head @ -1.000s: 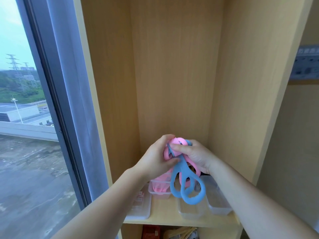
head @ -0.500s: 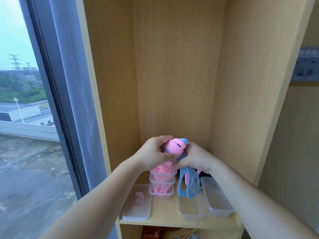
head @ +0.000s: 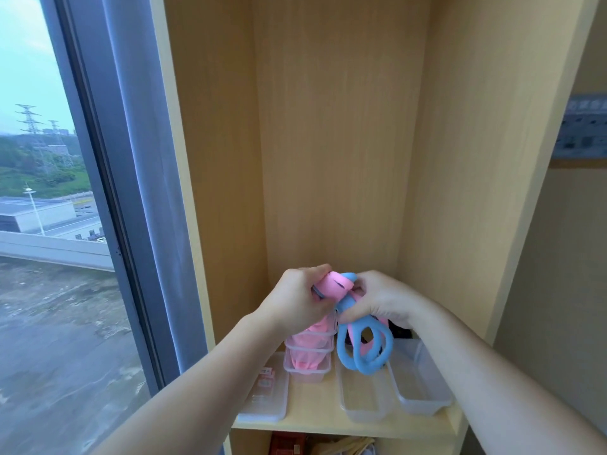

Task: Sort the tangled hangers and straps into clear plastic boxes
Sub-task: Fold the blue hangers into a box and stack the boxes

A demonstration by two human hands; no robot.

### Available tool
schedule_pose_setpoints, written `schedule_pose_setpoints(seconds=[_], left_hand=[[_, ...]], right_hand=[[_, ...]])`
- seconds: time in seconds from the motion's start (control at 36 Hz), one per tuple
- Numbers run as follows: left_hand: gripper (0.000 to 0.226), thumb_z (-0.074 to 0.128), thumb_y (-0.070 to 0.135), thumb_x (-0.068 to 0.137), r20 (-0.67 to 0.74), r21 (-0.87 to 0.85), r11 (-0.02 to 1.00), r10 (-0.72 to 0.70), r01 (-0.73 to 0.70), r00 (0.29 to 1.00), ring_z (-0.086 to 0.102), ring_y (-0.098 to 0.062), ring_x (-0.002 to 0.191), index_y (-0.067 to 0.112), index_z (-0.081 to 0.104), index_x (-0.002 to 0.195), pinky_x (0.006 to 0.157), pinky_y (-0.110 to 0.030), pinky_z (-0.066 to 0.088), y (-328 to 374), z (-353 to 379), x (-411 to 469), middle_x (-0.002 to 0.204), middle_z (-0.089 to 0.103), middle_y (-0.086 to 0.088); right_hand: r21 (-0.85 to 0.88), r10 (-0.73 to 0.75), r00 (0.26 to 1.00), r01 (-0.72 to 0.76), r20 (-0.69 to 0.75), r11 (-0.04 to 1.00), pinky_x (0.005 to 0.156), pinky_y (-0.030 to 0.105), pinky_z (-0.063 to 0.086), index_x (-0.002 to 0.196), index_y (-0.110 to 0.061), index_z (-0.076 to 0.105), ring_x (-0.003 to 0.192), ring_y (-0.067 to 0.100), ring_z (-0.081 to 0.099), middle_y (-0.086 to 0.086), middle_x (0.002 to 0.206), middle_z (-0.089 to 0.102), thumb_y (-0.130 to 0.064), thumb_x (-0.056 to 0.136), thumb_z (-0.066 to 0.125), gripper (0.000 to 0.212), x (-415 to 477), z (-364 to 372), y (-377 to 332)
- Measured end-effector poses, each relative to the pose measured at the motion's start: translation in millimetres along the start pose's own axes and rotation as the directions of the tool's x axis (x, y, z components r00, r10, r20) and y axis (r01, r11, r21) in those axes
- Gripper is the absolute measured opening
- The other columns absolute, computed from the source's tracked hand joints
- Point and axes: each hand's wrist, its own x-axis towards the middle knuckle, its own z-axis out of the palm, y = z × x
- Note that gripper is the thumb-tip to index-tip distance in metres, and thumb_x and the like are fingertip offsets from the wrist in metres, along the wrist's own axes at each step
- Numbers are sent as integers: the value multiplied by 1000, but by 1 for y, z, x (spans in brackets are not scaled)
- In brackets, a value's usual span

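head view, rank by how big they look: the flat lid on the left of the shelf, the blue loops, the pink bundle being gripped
1. flat lid, though it lies nearer the camera, so this is unsure
2. blue loops
3. pink bundle, partly hidden by the hands: left, right

Pink strap point(head: 332, 287) mostly hidden by hands; lower shelf contents point(head: 328, 446) cut off.
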Motion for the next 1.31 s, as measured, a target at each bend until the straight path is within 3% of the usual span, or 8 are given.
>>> schedule_pose_setpoints(seconds=[0.08, 0.33, 0.47, 0.61, 0.81, 0.92, 1.03, 1.31], left_hand=[[26, 66, 14, 78, -66, 112, 992, 61, -54, 996, 43, -6, 73, 13, 64, 104, 66, -11, 35, -7, 4, 2, 82, 52, 11], [61, 65, 24, 87, 50, 53, 997, -64, 62, 997, 54, -18, 119, 16, 44, 144, 100, -30, 45, -4, 16, -3, 142, 46, -2], [43, 68, 18, 86, 74, -137, 975, -164, 173, 984, 66, -7, 92, 19, 59, 128, 84, -28, 55, 2, -1, 0, 113, 67, 7], [80, 81, 27, 75, 273, -236, 926, -227, 294, 935, 62, -10, 106, 19, 39, 143, 95, -28, 51, -2, -7, 3, 123, 61, 5], [44, 80, 26, 67, 154, -262, 941, -178, 214, 972, 66, -17, 90, 23, 63, 108, 79, -40, 57, -6, -1, -1, 102, 68, 0], [43, 83, 26, 69, 64, -238, 934, -258, 265, 964, 63, -18, 85, 20, 59, 104, 71, -34, 57, -11, 3, -4, 102, 63, -3], [57, 85, 34, 66, 24, -215, 929, -303, 301, 953, 57, -12, 84, 20, 45, 105, 69, -29, 54, -12, 14, -8, 103, 54, 1], [42, 69, 34, 81, 322, -307, 904, -196, 298, 926, 62, -12, 95, 30, 52, 119, 85, -32, 54, -5, 5, -11, 108, 63, 6]], right_hand=[[199, -18, 1000, 13, 24, 980, 96, 46, 50, 109, -6, 69, 105, 36, 65, 22, 110, 69, -9, 65, 81, 46, 0, -2, 2], [369, 24, 987, 37, -158, 929, 75, 38, 46, 93, 0, 70, 77, 25, 59, 17, 84, 66, -19, 80, 79, 25, -4, 4, 6], [347, -14, 995, 46, -94, 937, 70, 30, 53, 91, -7, 74, 74, 19, 68, 13, 86, 72, -1, 78, 76, 15, -11, -2, 12], [305, -100, 994, 107, -38, 946, 81, 36, 54, 105, -7, 72, 86, 26, 67, 20, 97, 71, 13, 71, 73, 39, -10, -4, 9], [274, -108, 987, 72, 121, 959, 83, 38, 52, 113, -4, 65, 89, 25, 61, 16, 97, 65, 14, 66, 70, 51, -9, -3, 5], [259, -73, 996, 81, -41, 962, 94, 46, 53, 107, -5, 71, 91, 27, 67, 21, 105, 71, 13, 65, 68, 46, -5, -1, 7], [320, -103, 971, 170, -218, 932, 70, 30, 56, 94, -7, 73, 72, 18, 67, 11, 83, 74, 20, 77, 61, 34, -3, 7, 2], [298, -150, 957, 222, -248, 928, 66, 30, 51, 91, -8, 76, 71, 21, 59, 16, 82, 69, 14, 85, 57, 29, -7, 8, 2]])
